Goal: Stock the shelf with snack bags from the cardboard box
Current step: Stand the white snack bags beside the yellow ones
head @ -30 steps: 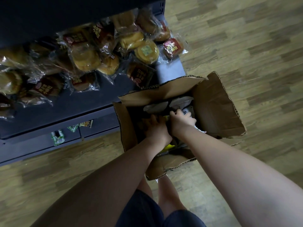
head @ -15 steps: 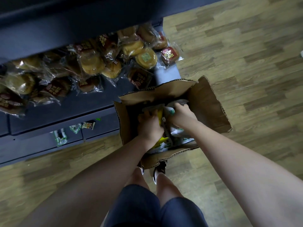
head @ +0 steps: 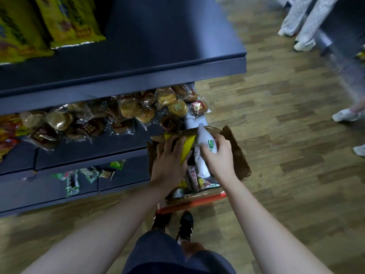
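An open cardboard box [head: 238, 157] stands on the floor beside the dark shelf unit [head: 177, 70]. My left hand [head: 167, 163] grips a yellow snack bag [head: 187, 147] above the box. My right hand [head: 219, 157] grips a white snack bag with green print [head: 205, 139], raised out of the box. More bags [head: 192, 177] lie inside the box below my hands. The upper shelf holds yellow bags [head: 69, 22] at the left, with bare shelf to their right.
Wrapped round pastries [head: 128, 109] crowd the lower shelf. Small packets [head: 90, 174] lie on the bottom ledge. An orange edge [head: 193, 204] shows under the box. My feet [head: 183, 224] stand just behind it. Another person's legs [head: 302, 22] and shoes [head: 345, 115] are on the right.
Both hands have lifted out of the box, each with a bag. The view has tilted up, and the upper shelf has come into sight.
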Tool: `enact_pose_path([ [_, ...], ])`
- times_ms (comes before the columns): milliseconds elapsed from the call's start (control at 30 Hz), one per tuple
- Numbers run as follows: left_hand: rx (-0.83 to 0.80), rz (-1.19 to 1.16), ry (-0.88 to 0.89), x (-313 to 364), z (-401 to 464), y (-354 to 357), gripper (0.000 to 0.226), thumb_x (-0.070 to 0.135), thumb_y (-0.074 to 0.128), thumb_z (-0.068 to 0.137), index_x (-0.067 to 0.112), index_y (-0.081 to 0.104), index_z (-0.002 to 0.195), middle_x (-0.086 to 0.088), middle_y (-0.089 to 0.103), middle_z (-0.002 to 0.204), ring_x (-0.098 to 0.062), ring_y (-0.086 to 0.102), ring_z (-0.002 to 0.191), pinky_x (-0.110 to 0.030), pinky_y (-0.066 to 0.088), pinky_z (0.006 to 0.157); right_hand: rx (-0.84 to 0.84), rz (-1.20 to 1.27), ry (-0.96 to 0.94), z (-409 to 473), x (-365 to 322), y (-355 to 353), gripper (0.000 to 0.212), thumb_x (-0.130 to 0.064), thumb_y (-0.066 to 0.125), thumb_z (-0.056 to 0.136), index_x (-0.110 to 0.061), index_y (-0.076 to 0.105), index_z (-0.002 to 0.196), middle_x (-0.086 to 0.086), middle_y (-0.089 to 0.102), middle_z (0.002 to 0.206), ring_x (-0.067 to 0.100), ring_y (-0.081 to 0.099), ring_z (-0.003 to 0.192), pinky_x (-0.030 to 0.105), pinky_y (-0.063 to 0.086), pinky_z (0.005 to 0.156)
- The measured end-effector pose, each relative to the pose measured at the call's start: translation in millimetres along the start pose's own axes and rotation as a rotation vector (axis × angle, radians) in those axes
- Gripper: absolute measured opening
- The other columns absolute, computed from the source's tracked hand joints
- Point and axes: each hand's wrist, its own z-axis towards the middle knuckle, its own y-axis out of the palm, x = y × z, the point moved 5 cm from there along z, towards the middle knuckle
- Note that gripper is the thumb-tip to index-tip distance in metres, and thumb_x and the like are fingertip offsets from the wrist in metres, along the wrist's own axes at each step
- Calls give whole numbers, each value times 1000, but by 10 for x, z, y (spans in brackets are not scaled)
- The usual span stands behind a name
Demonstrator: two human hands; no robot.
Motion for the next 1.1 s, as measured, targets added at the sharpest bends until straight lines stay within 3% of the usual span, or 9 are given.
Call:
enact_pose_path([
  [67,104,-37,41,-24,-90,-170,61,29,64,81,20,39,137,-7,41,135,-37,37,121,-52,49,88,61,109,-64,-136,-150,-90,36,-21,63,85,-19,54,121,0,48,114,-17,43,90,-3,32,76],
  [133,181,-51,59,-32,-185,-352,59,35,57,83,20,39,137,-4,38,134,-32,35,122,-48,52,83,96,211,-121,-277,-294,-156,37,-16,63,86,-22,54,121,-3,47,118,-25,40,97,-6,29,80],
  [267,293,-68,123,7,-353,-711,58,43,45,82,20,37,135,-1,34,134,-29,34,121,-44,52,82,118,297,-265,-515,-609,-253,39,-13,63,86,-33,51,117,-6,45,120,-13,43,108,3,33,93],
  [400,393,-23,204,34,-463,-1022,64,18,70,77,20,41,134,-7,35,137,-34,37,122,-45,49,90,136,338,-383,-697,-845,-367,41,-12,63,88,-34,49,119,-4,44,122,3,47,115,14,37,100],
  [467,428,-2,230,76,-509,-1169,67,15,73,76,23,40,134,-10,34,138,-36,38,124,-44,47,91,157,360,-441,-769,-949,-428,41,-11,63,88,-33,49,120,-4,43,121,7,47,116,15,38,99],
  [567,488,27,261,158,-563,-1385,67,14,73,76,27,42,133,-11,33,138,-37,37,126,-43,50,85,204,413,-523,-836,-1119,-527,39,-20,62,86,-28,49,121,-4,42,120,6,47,115,10,36,97],
  [633,532,65,309,223,-580,-1516,62,14,70,78,28,43,132,-13,34,138,-37,36,126,-43,47,90,226,429,-576,-863,-1246,-586,39,-27,60,83,-28,49,121,-4,41,120,3,47,114,8,35,95],
  [767,617,87,355,286,-564,-1748,59,12,67,80,29,44,132,-15,37,137,-37,38,126,-41,40,98,235,428,-647,-862,-1517,-653,39,-22,60,82,-28,49,120,-1,43,119,3,48,110,6,34,93],
  [1100,812,61,251,130,-190,-2386,67,12,71,76,26,39,133,-13,34,136,-39,41,124,-44,50,89,213,400,-794,-658,-2264,-567,40,-20,61,81,-29,48,118,4,47,120,-13,40,111,0,30,92],
])
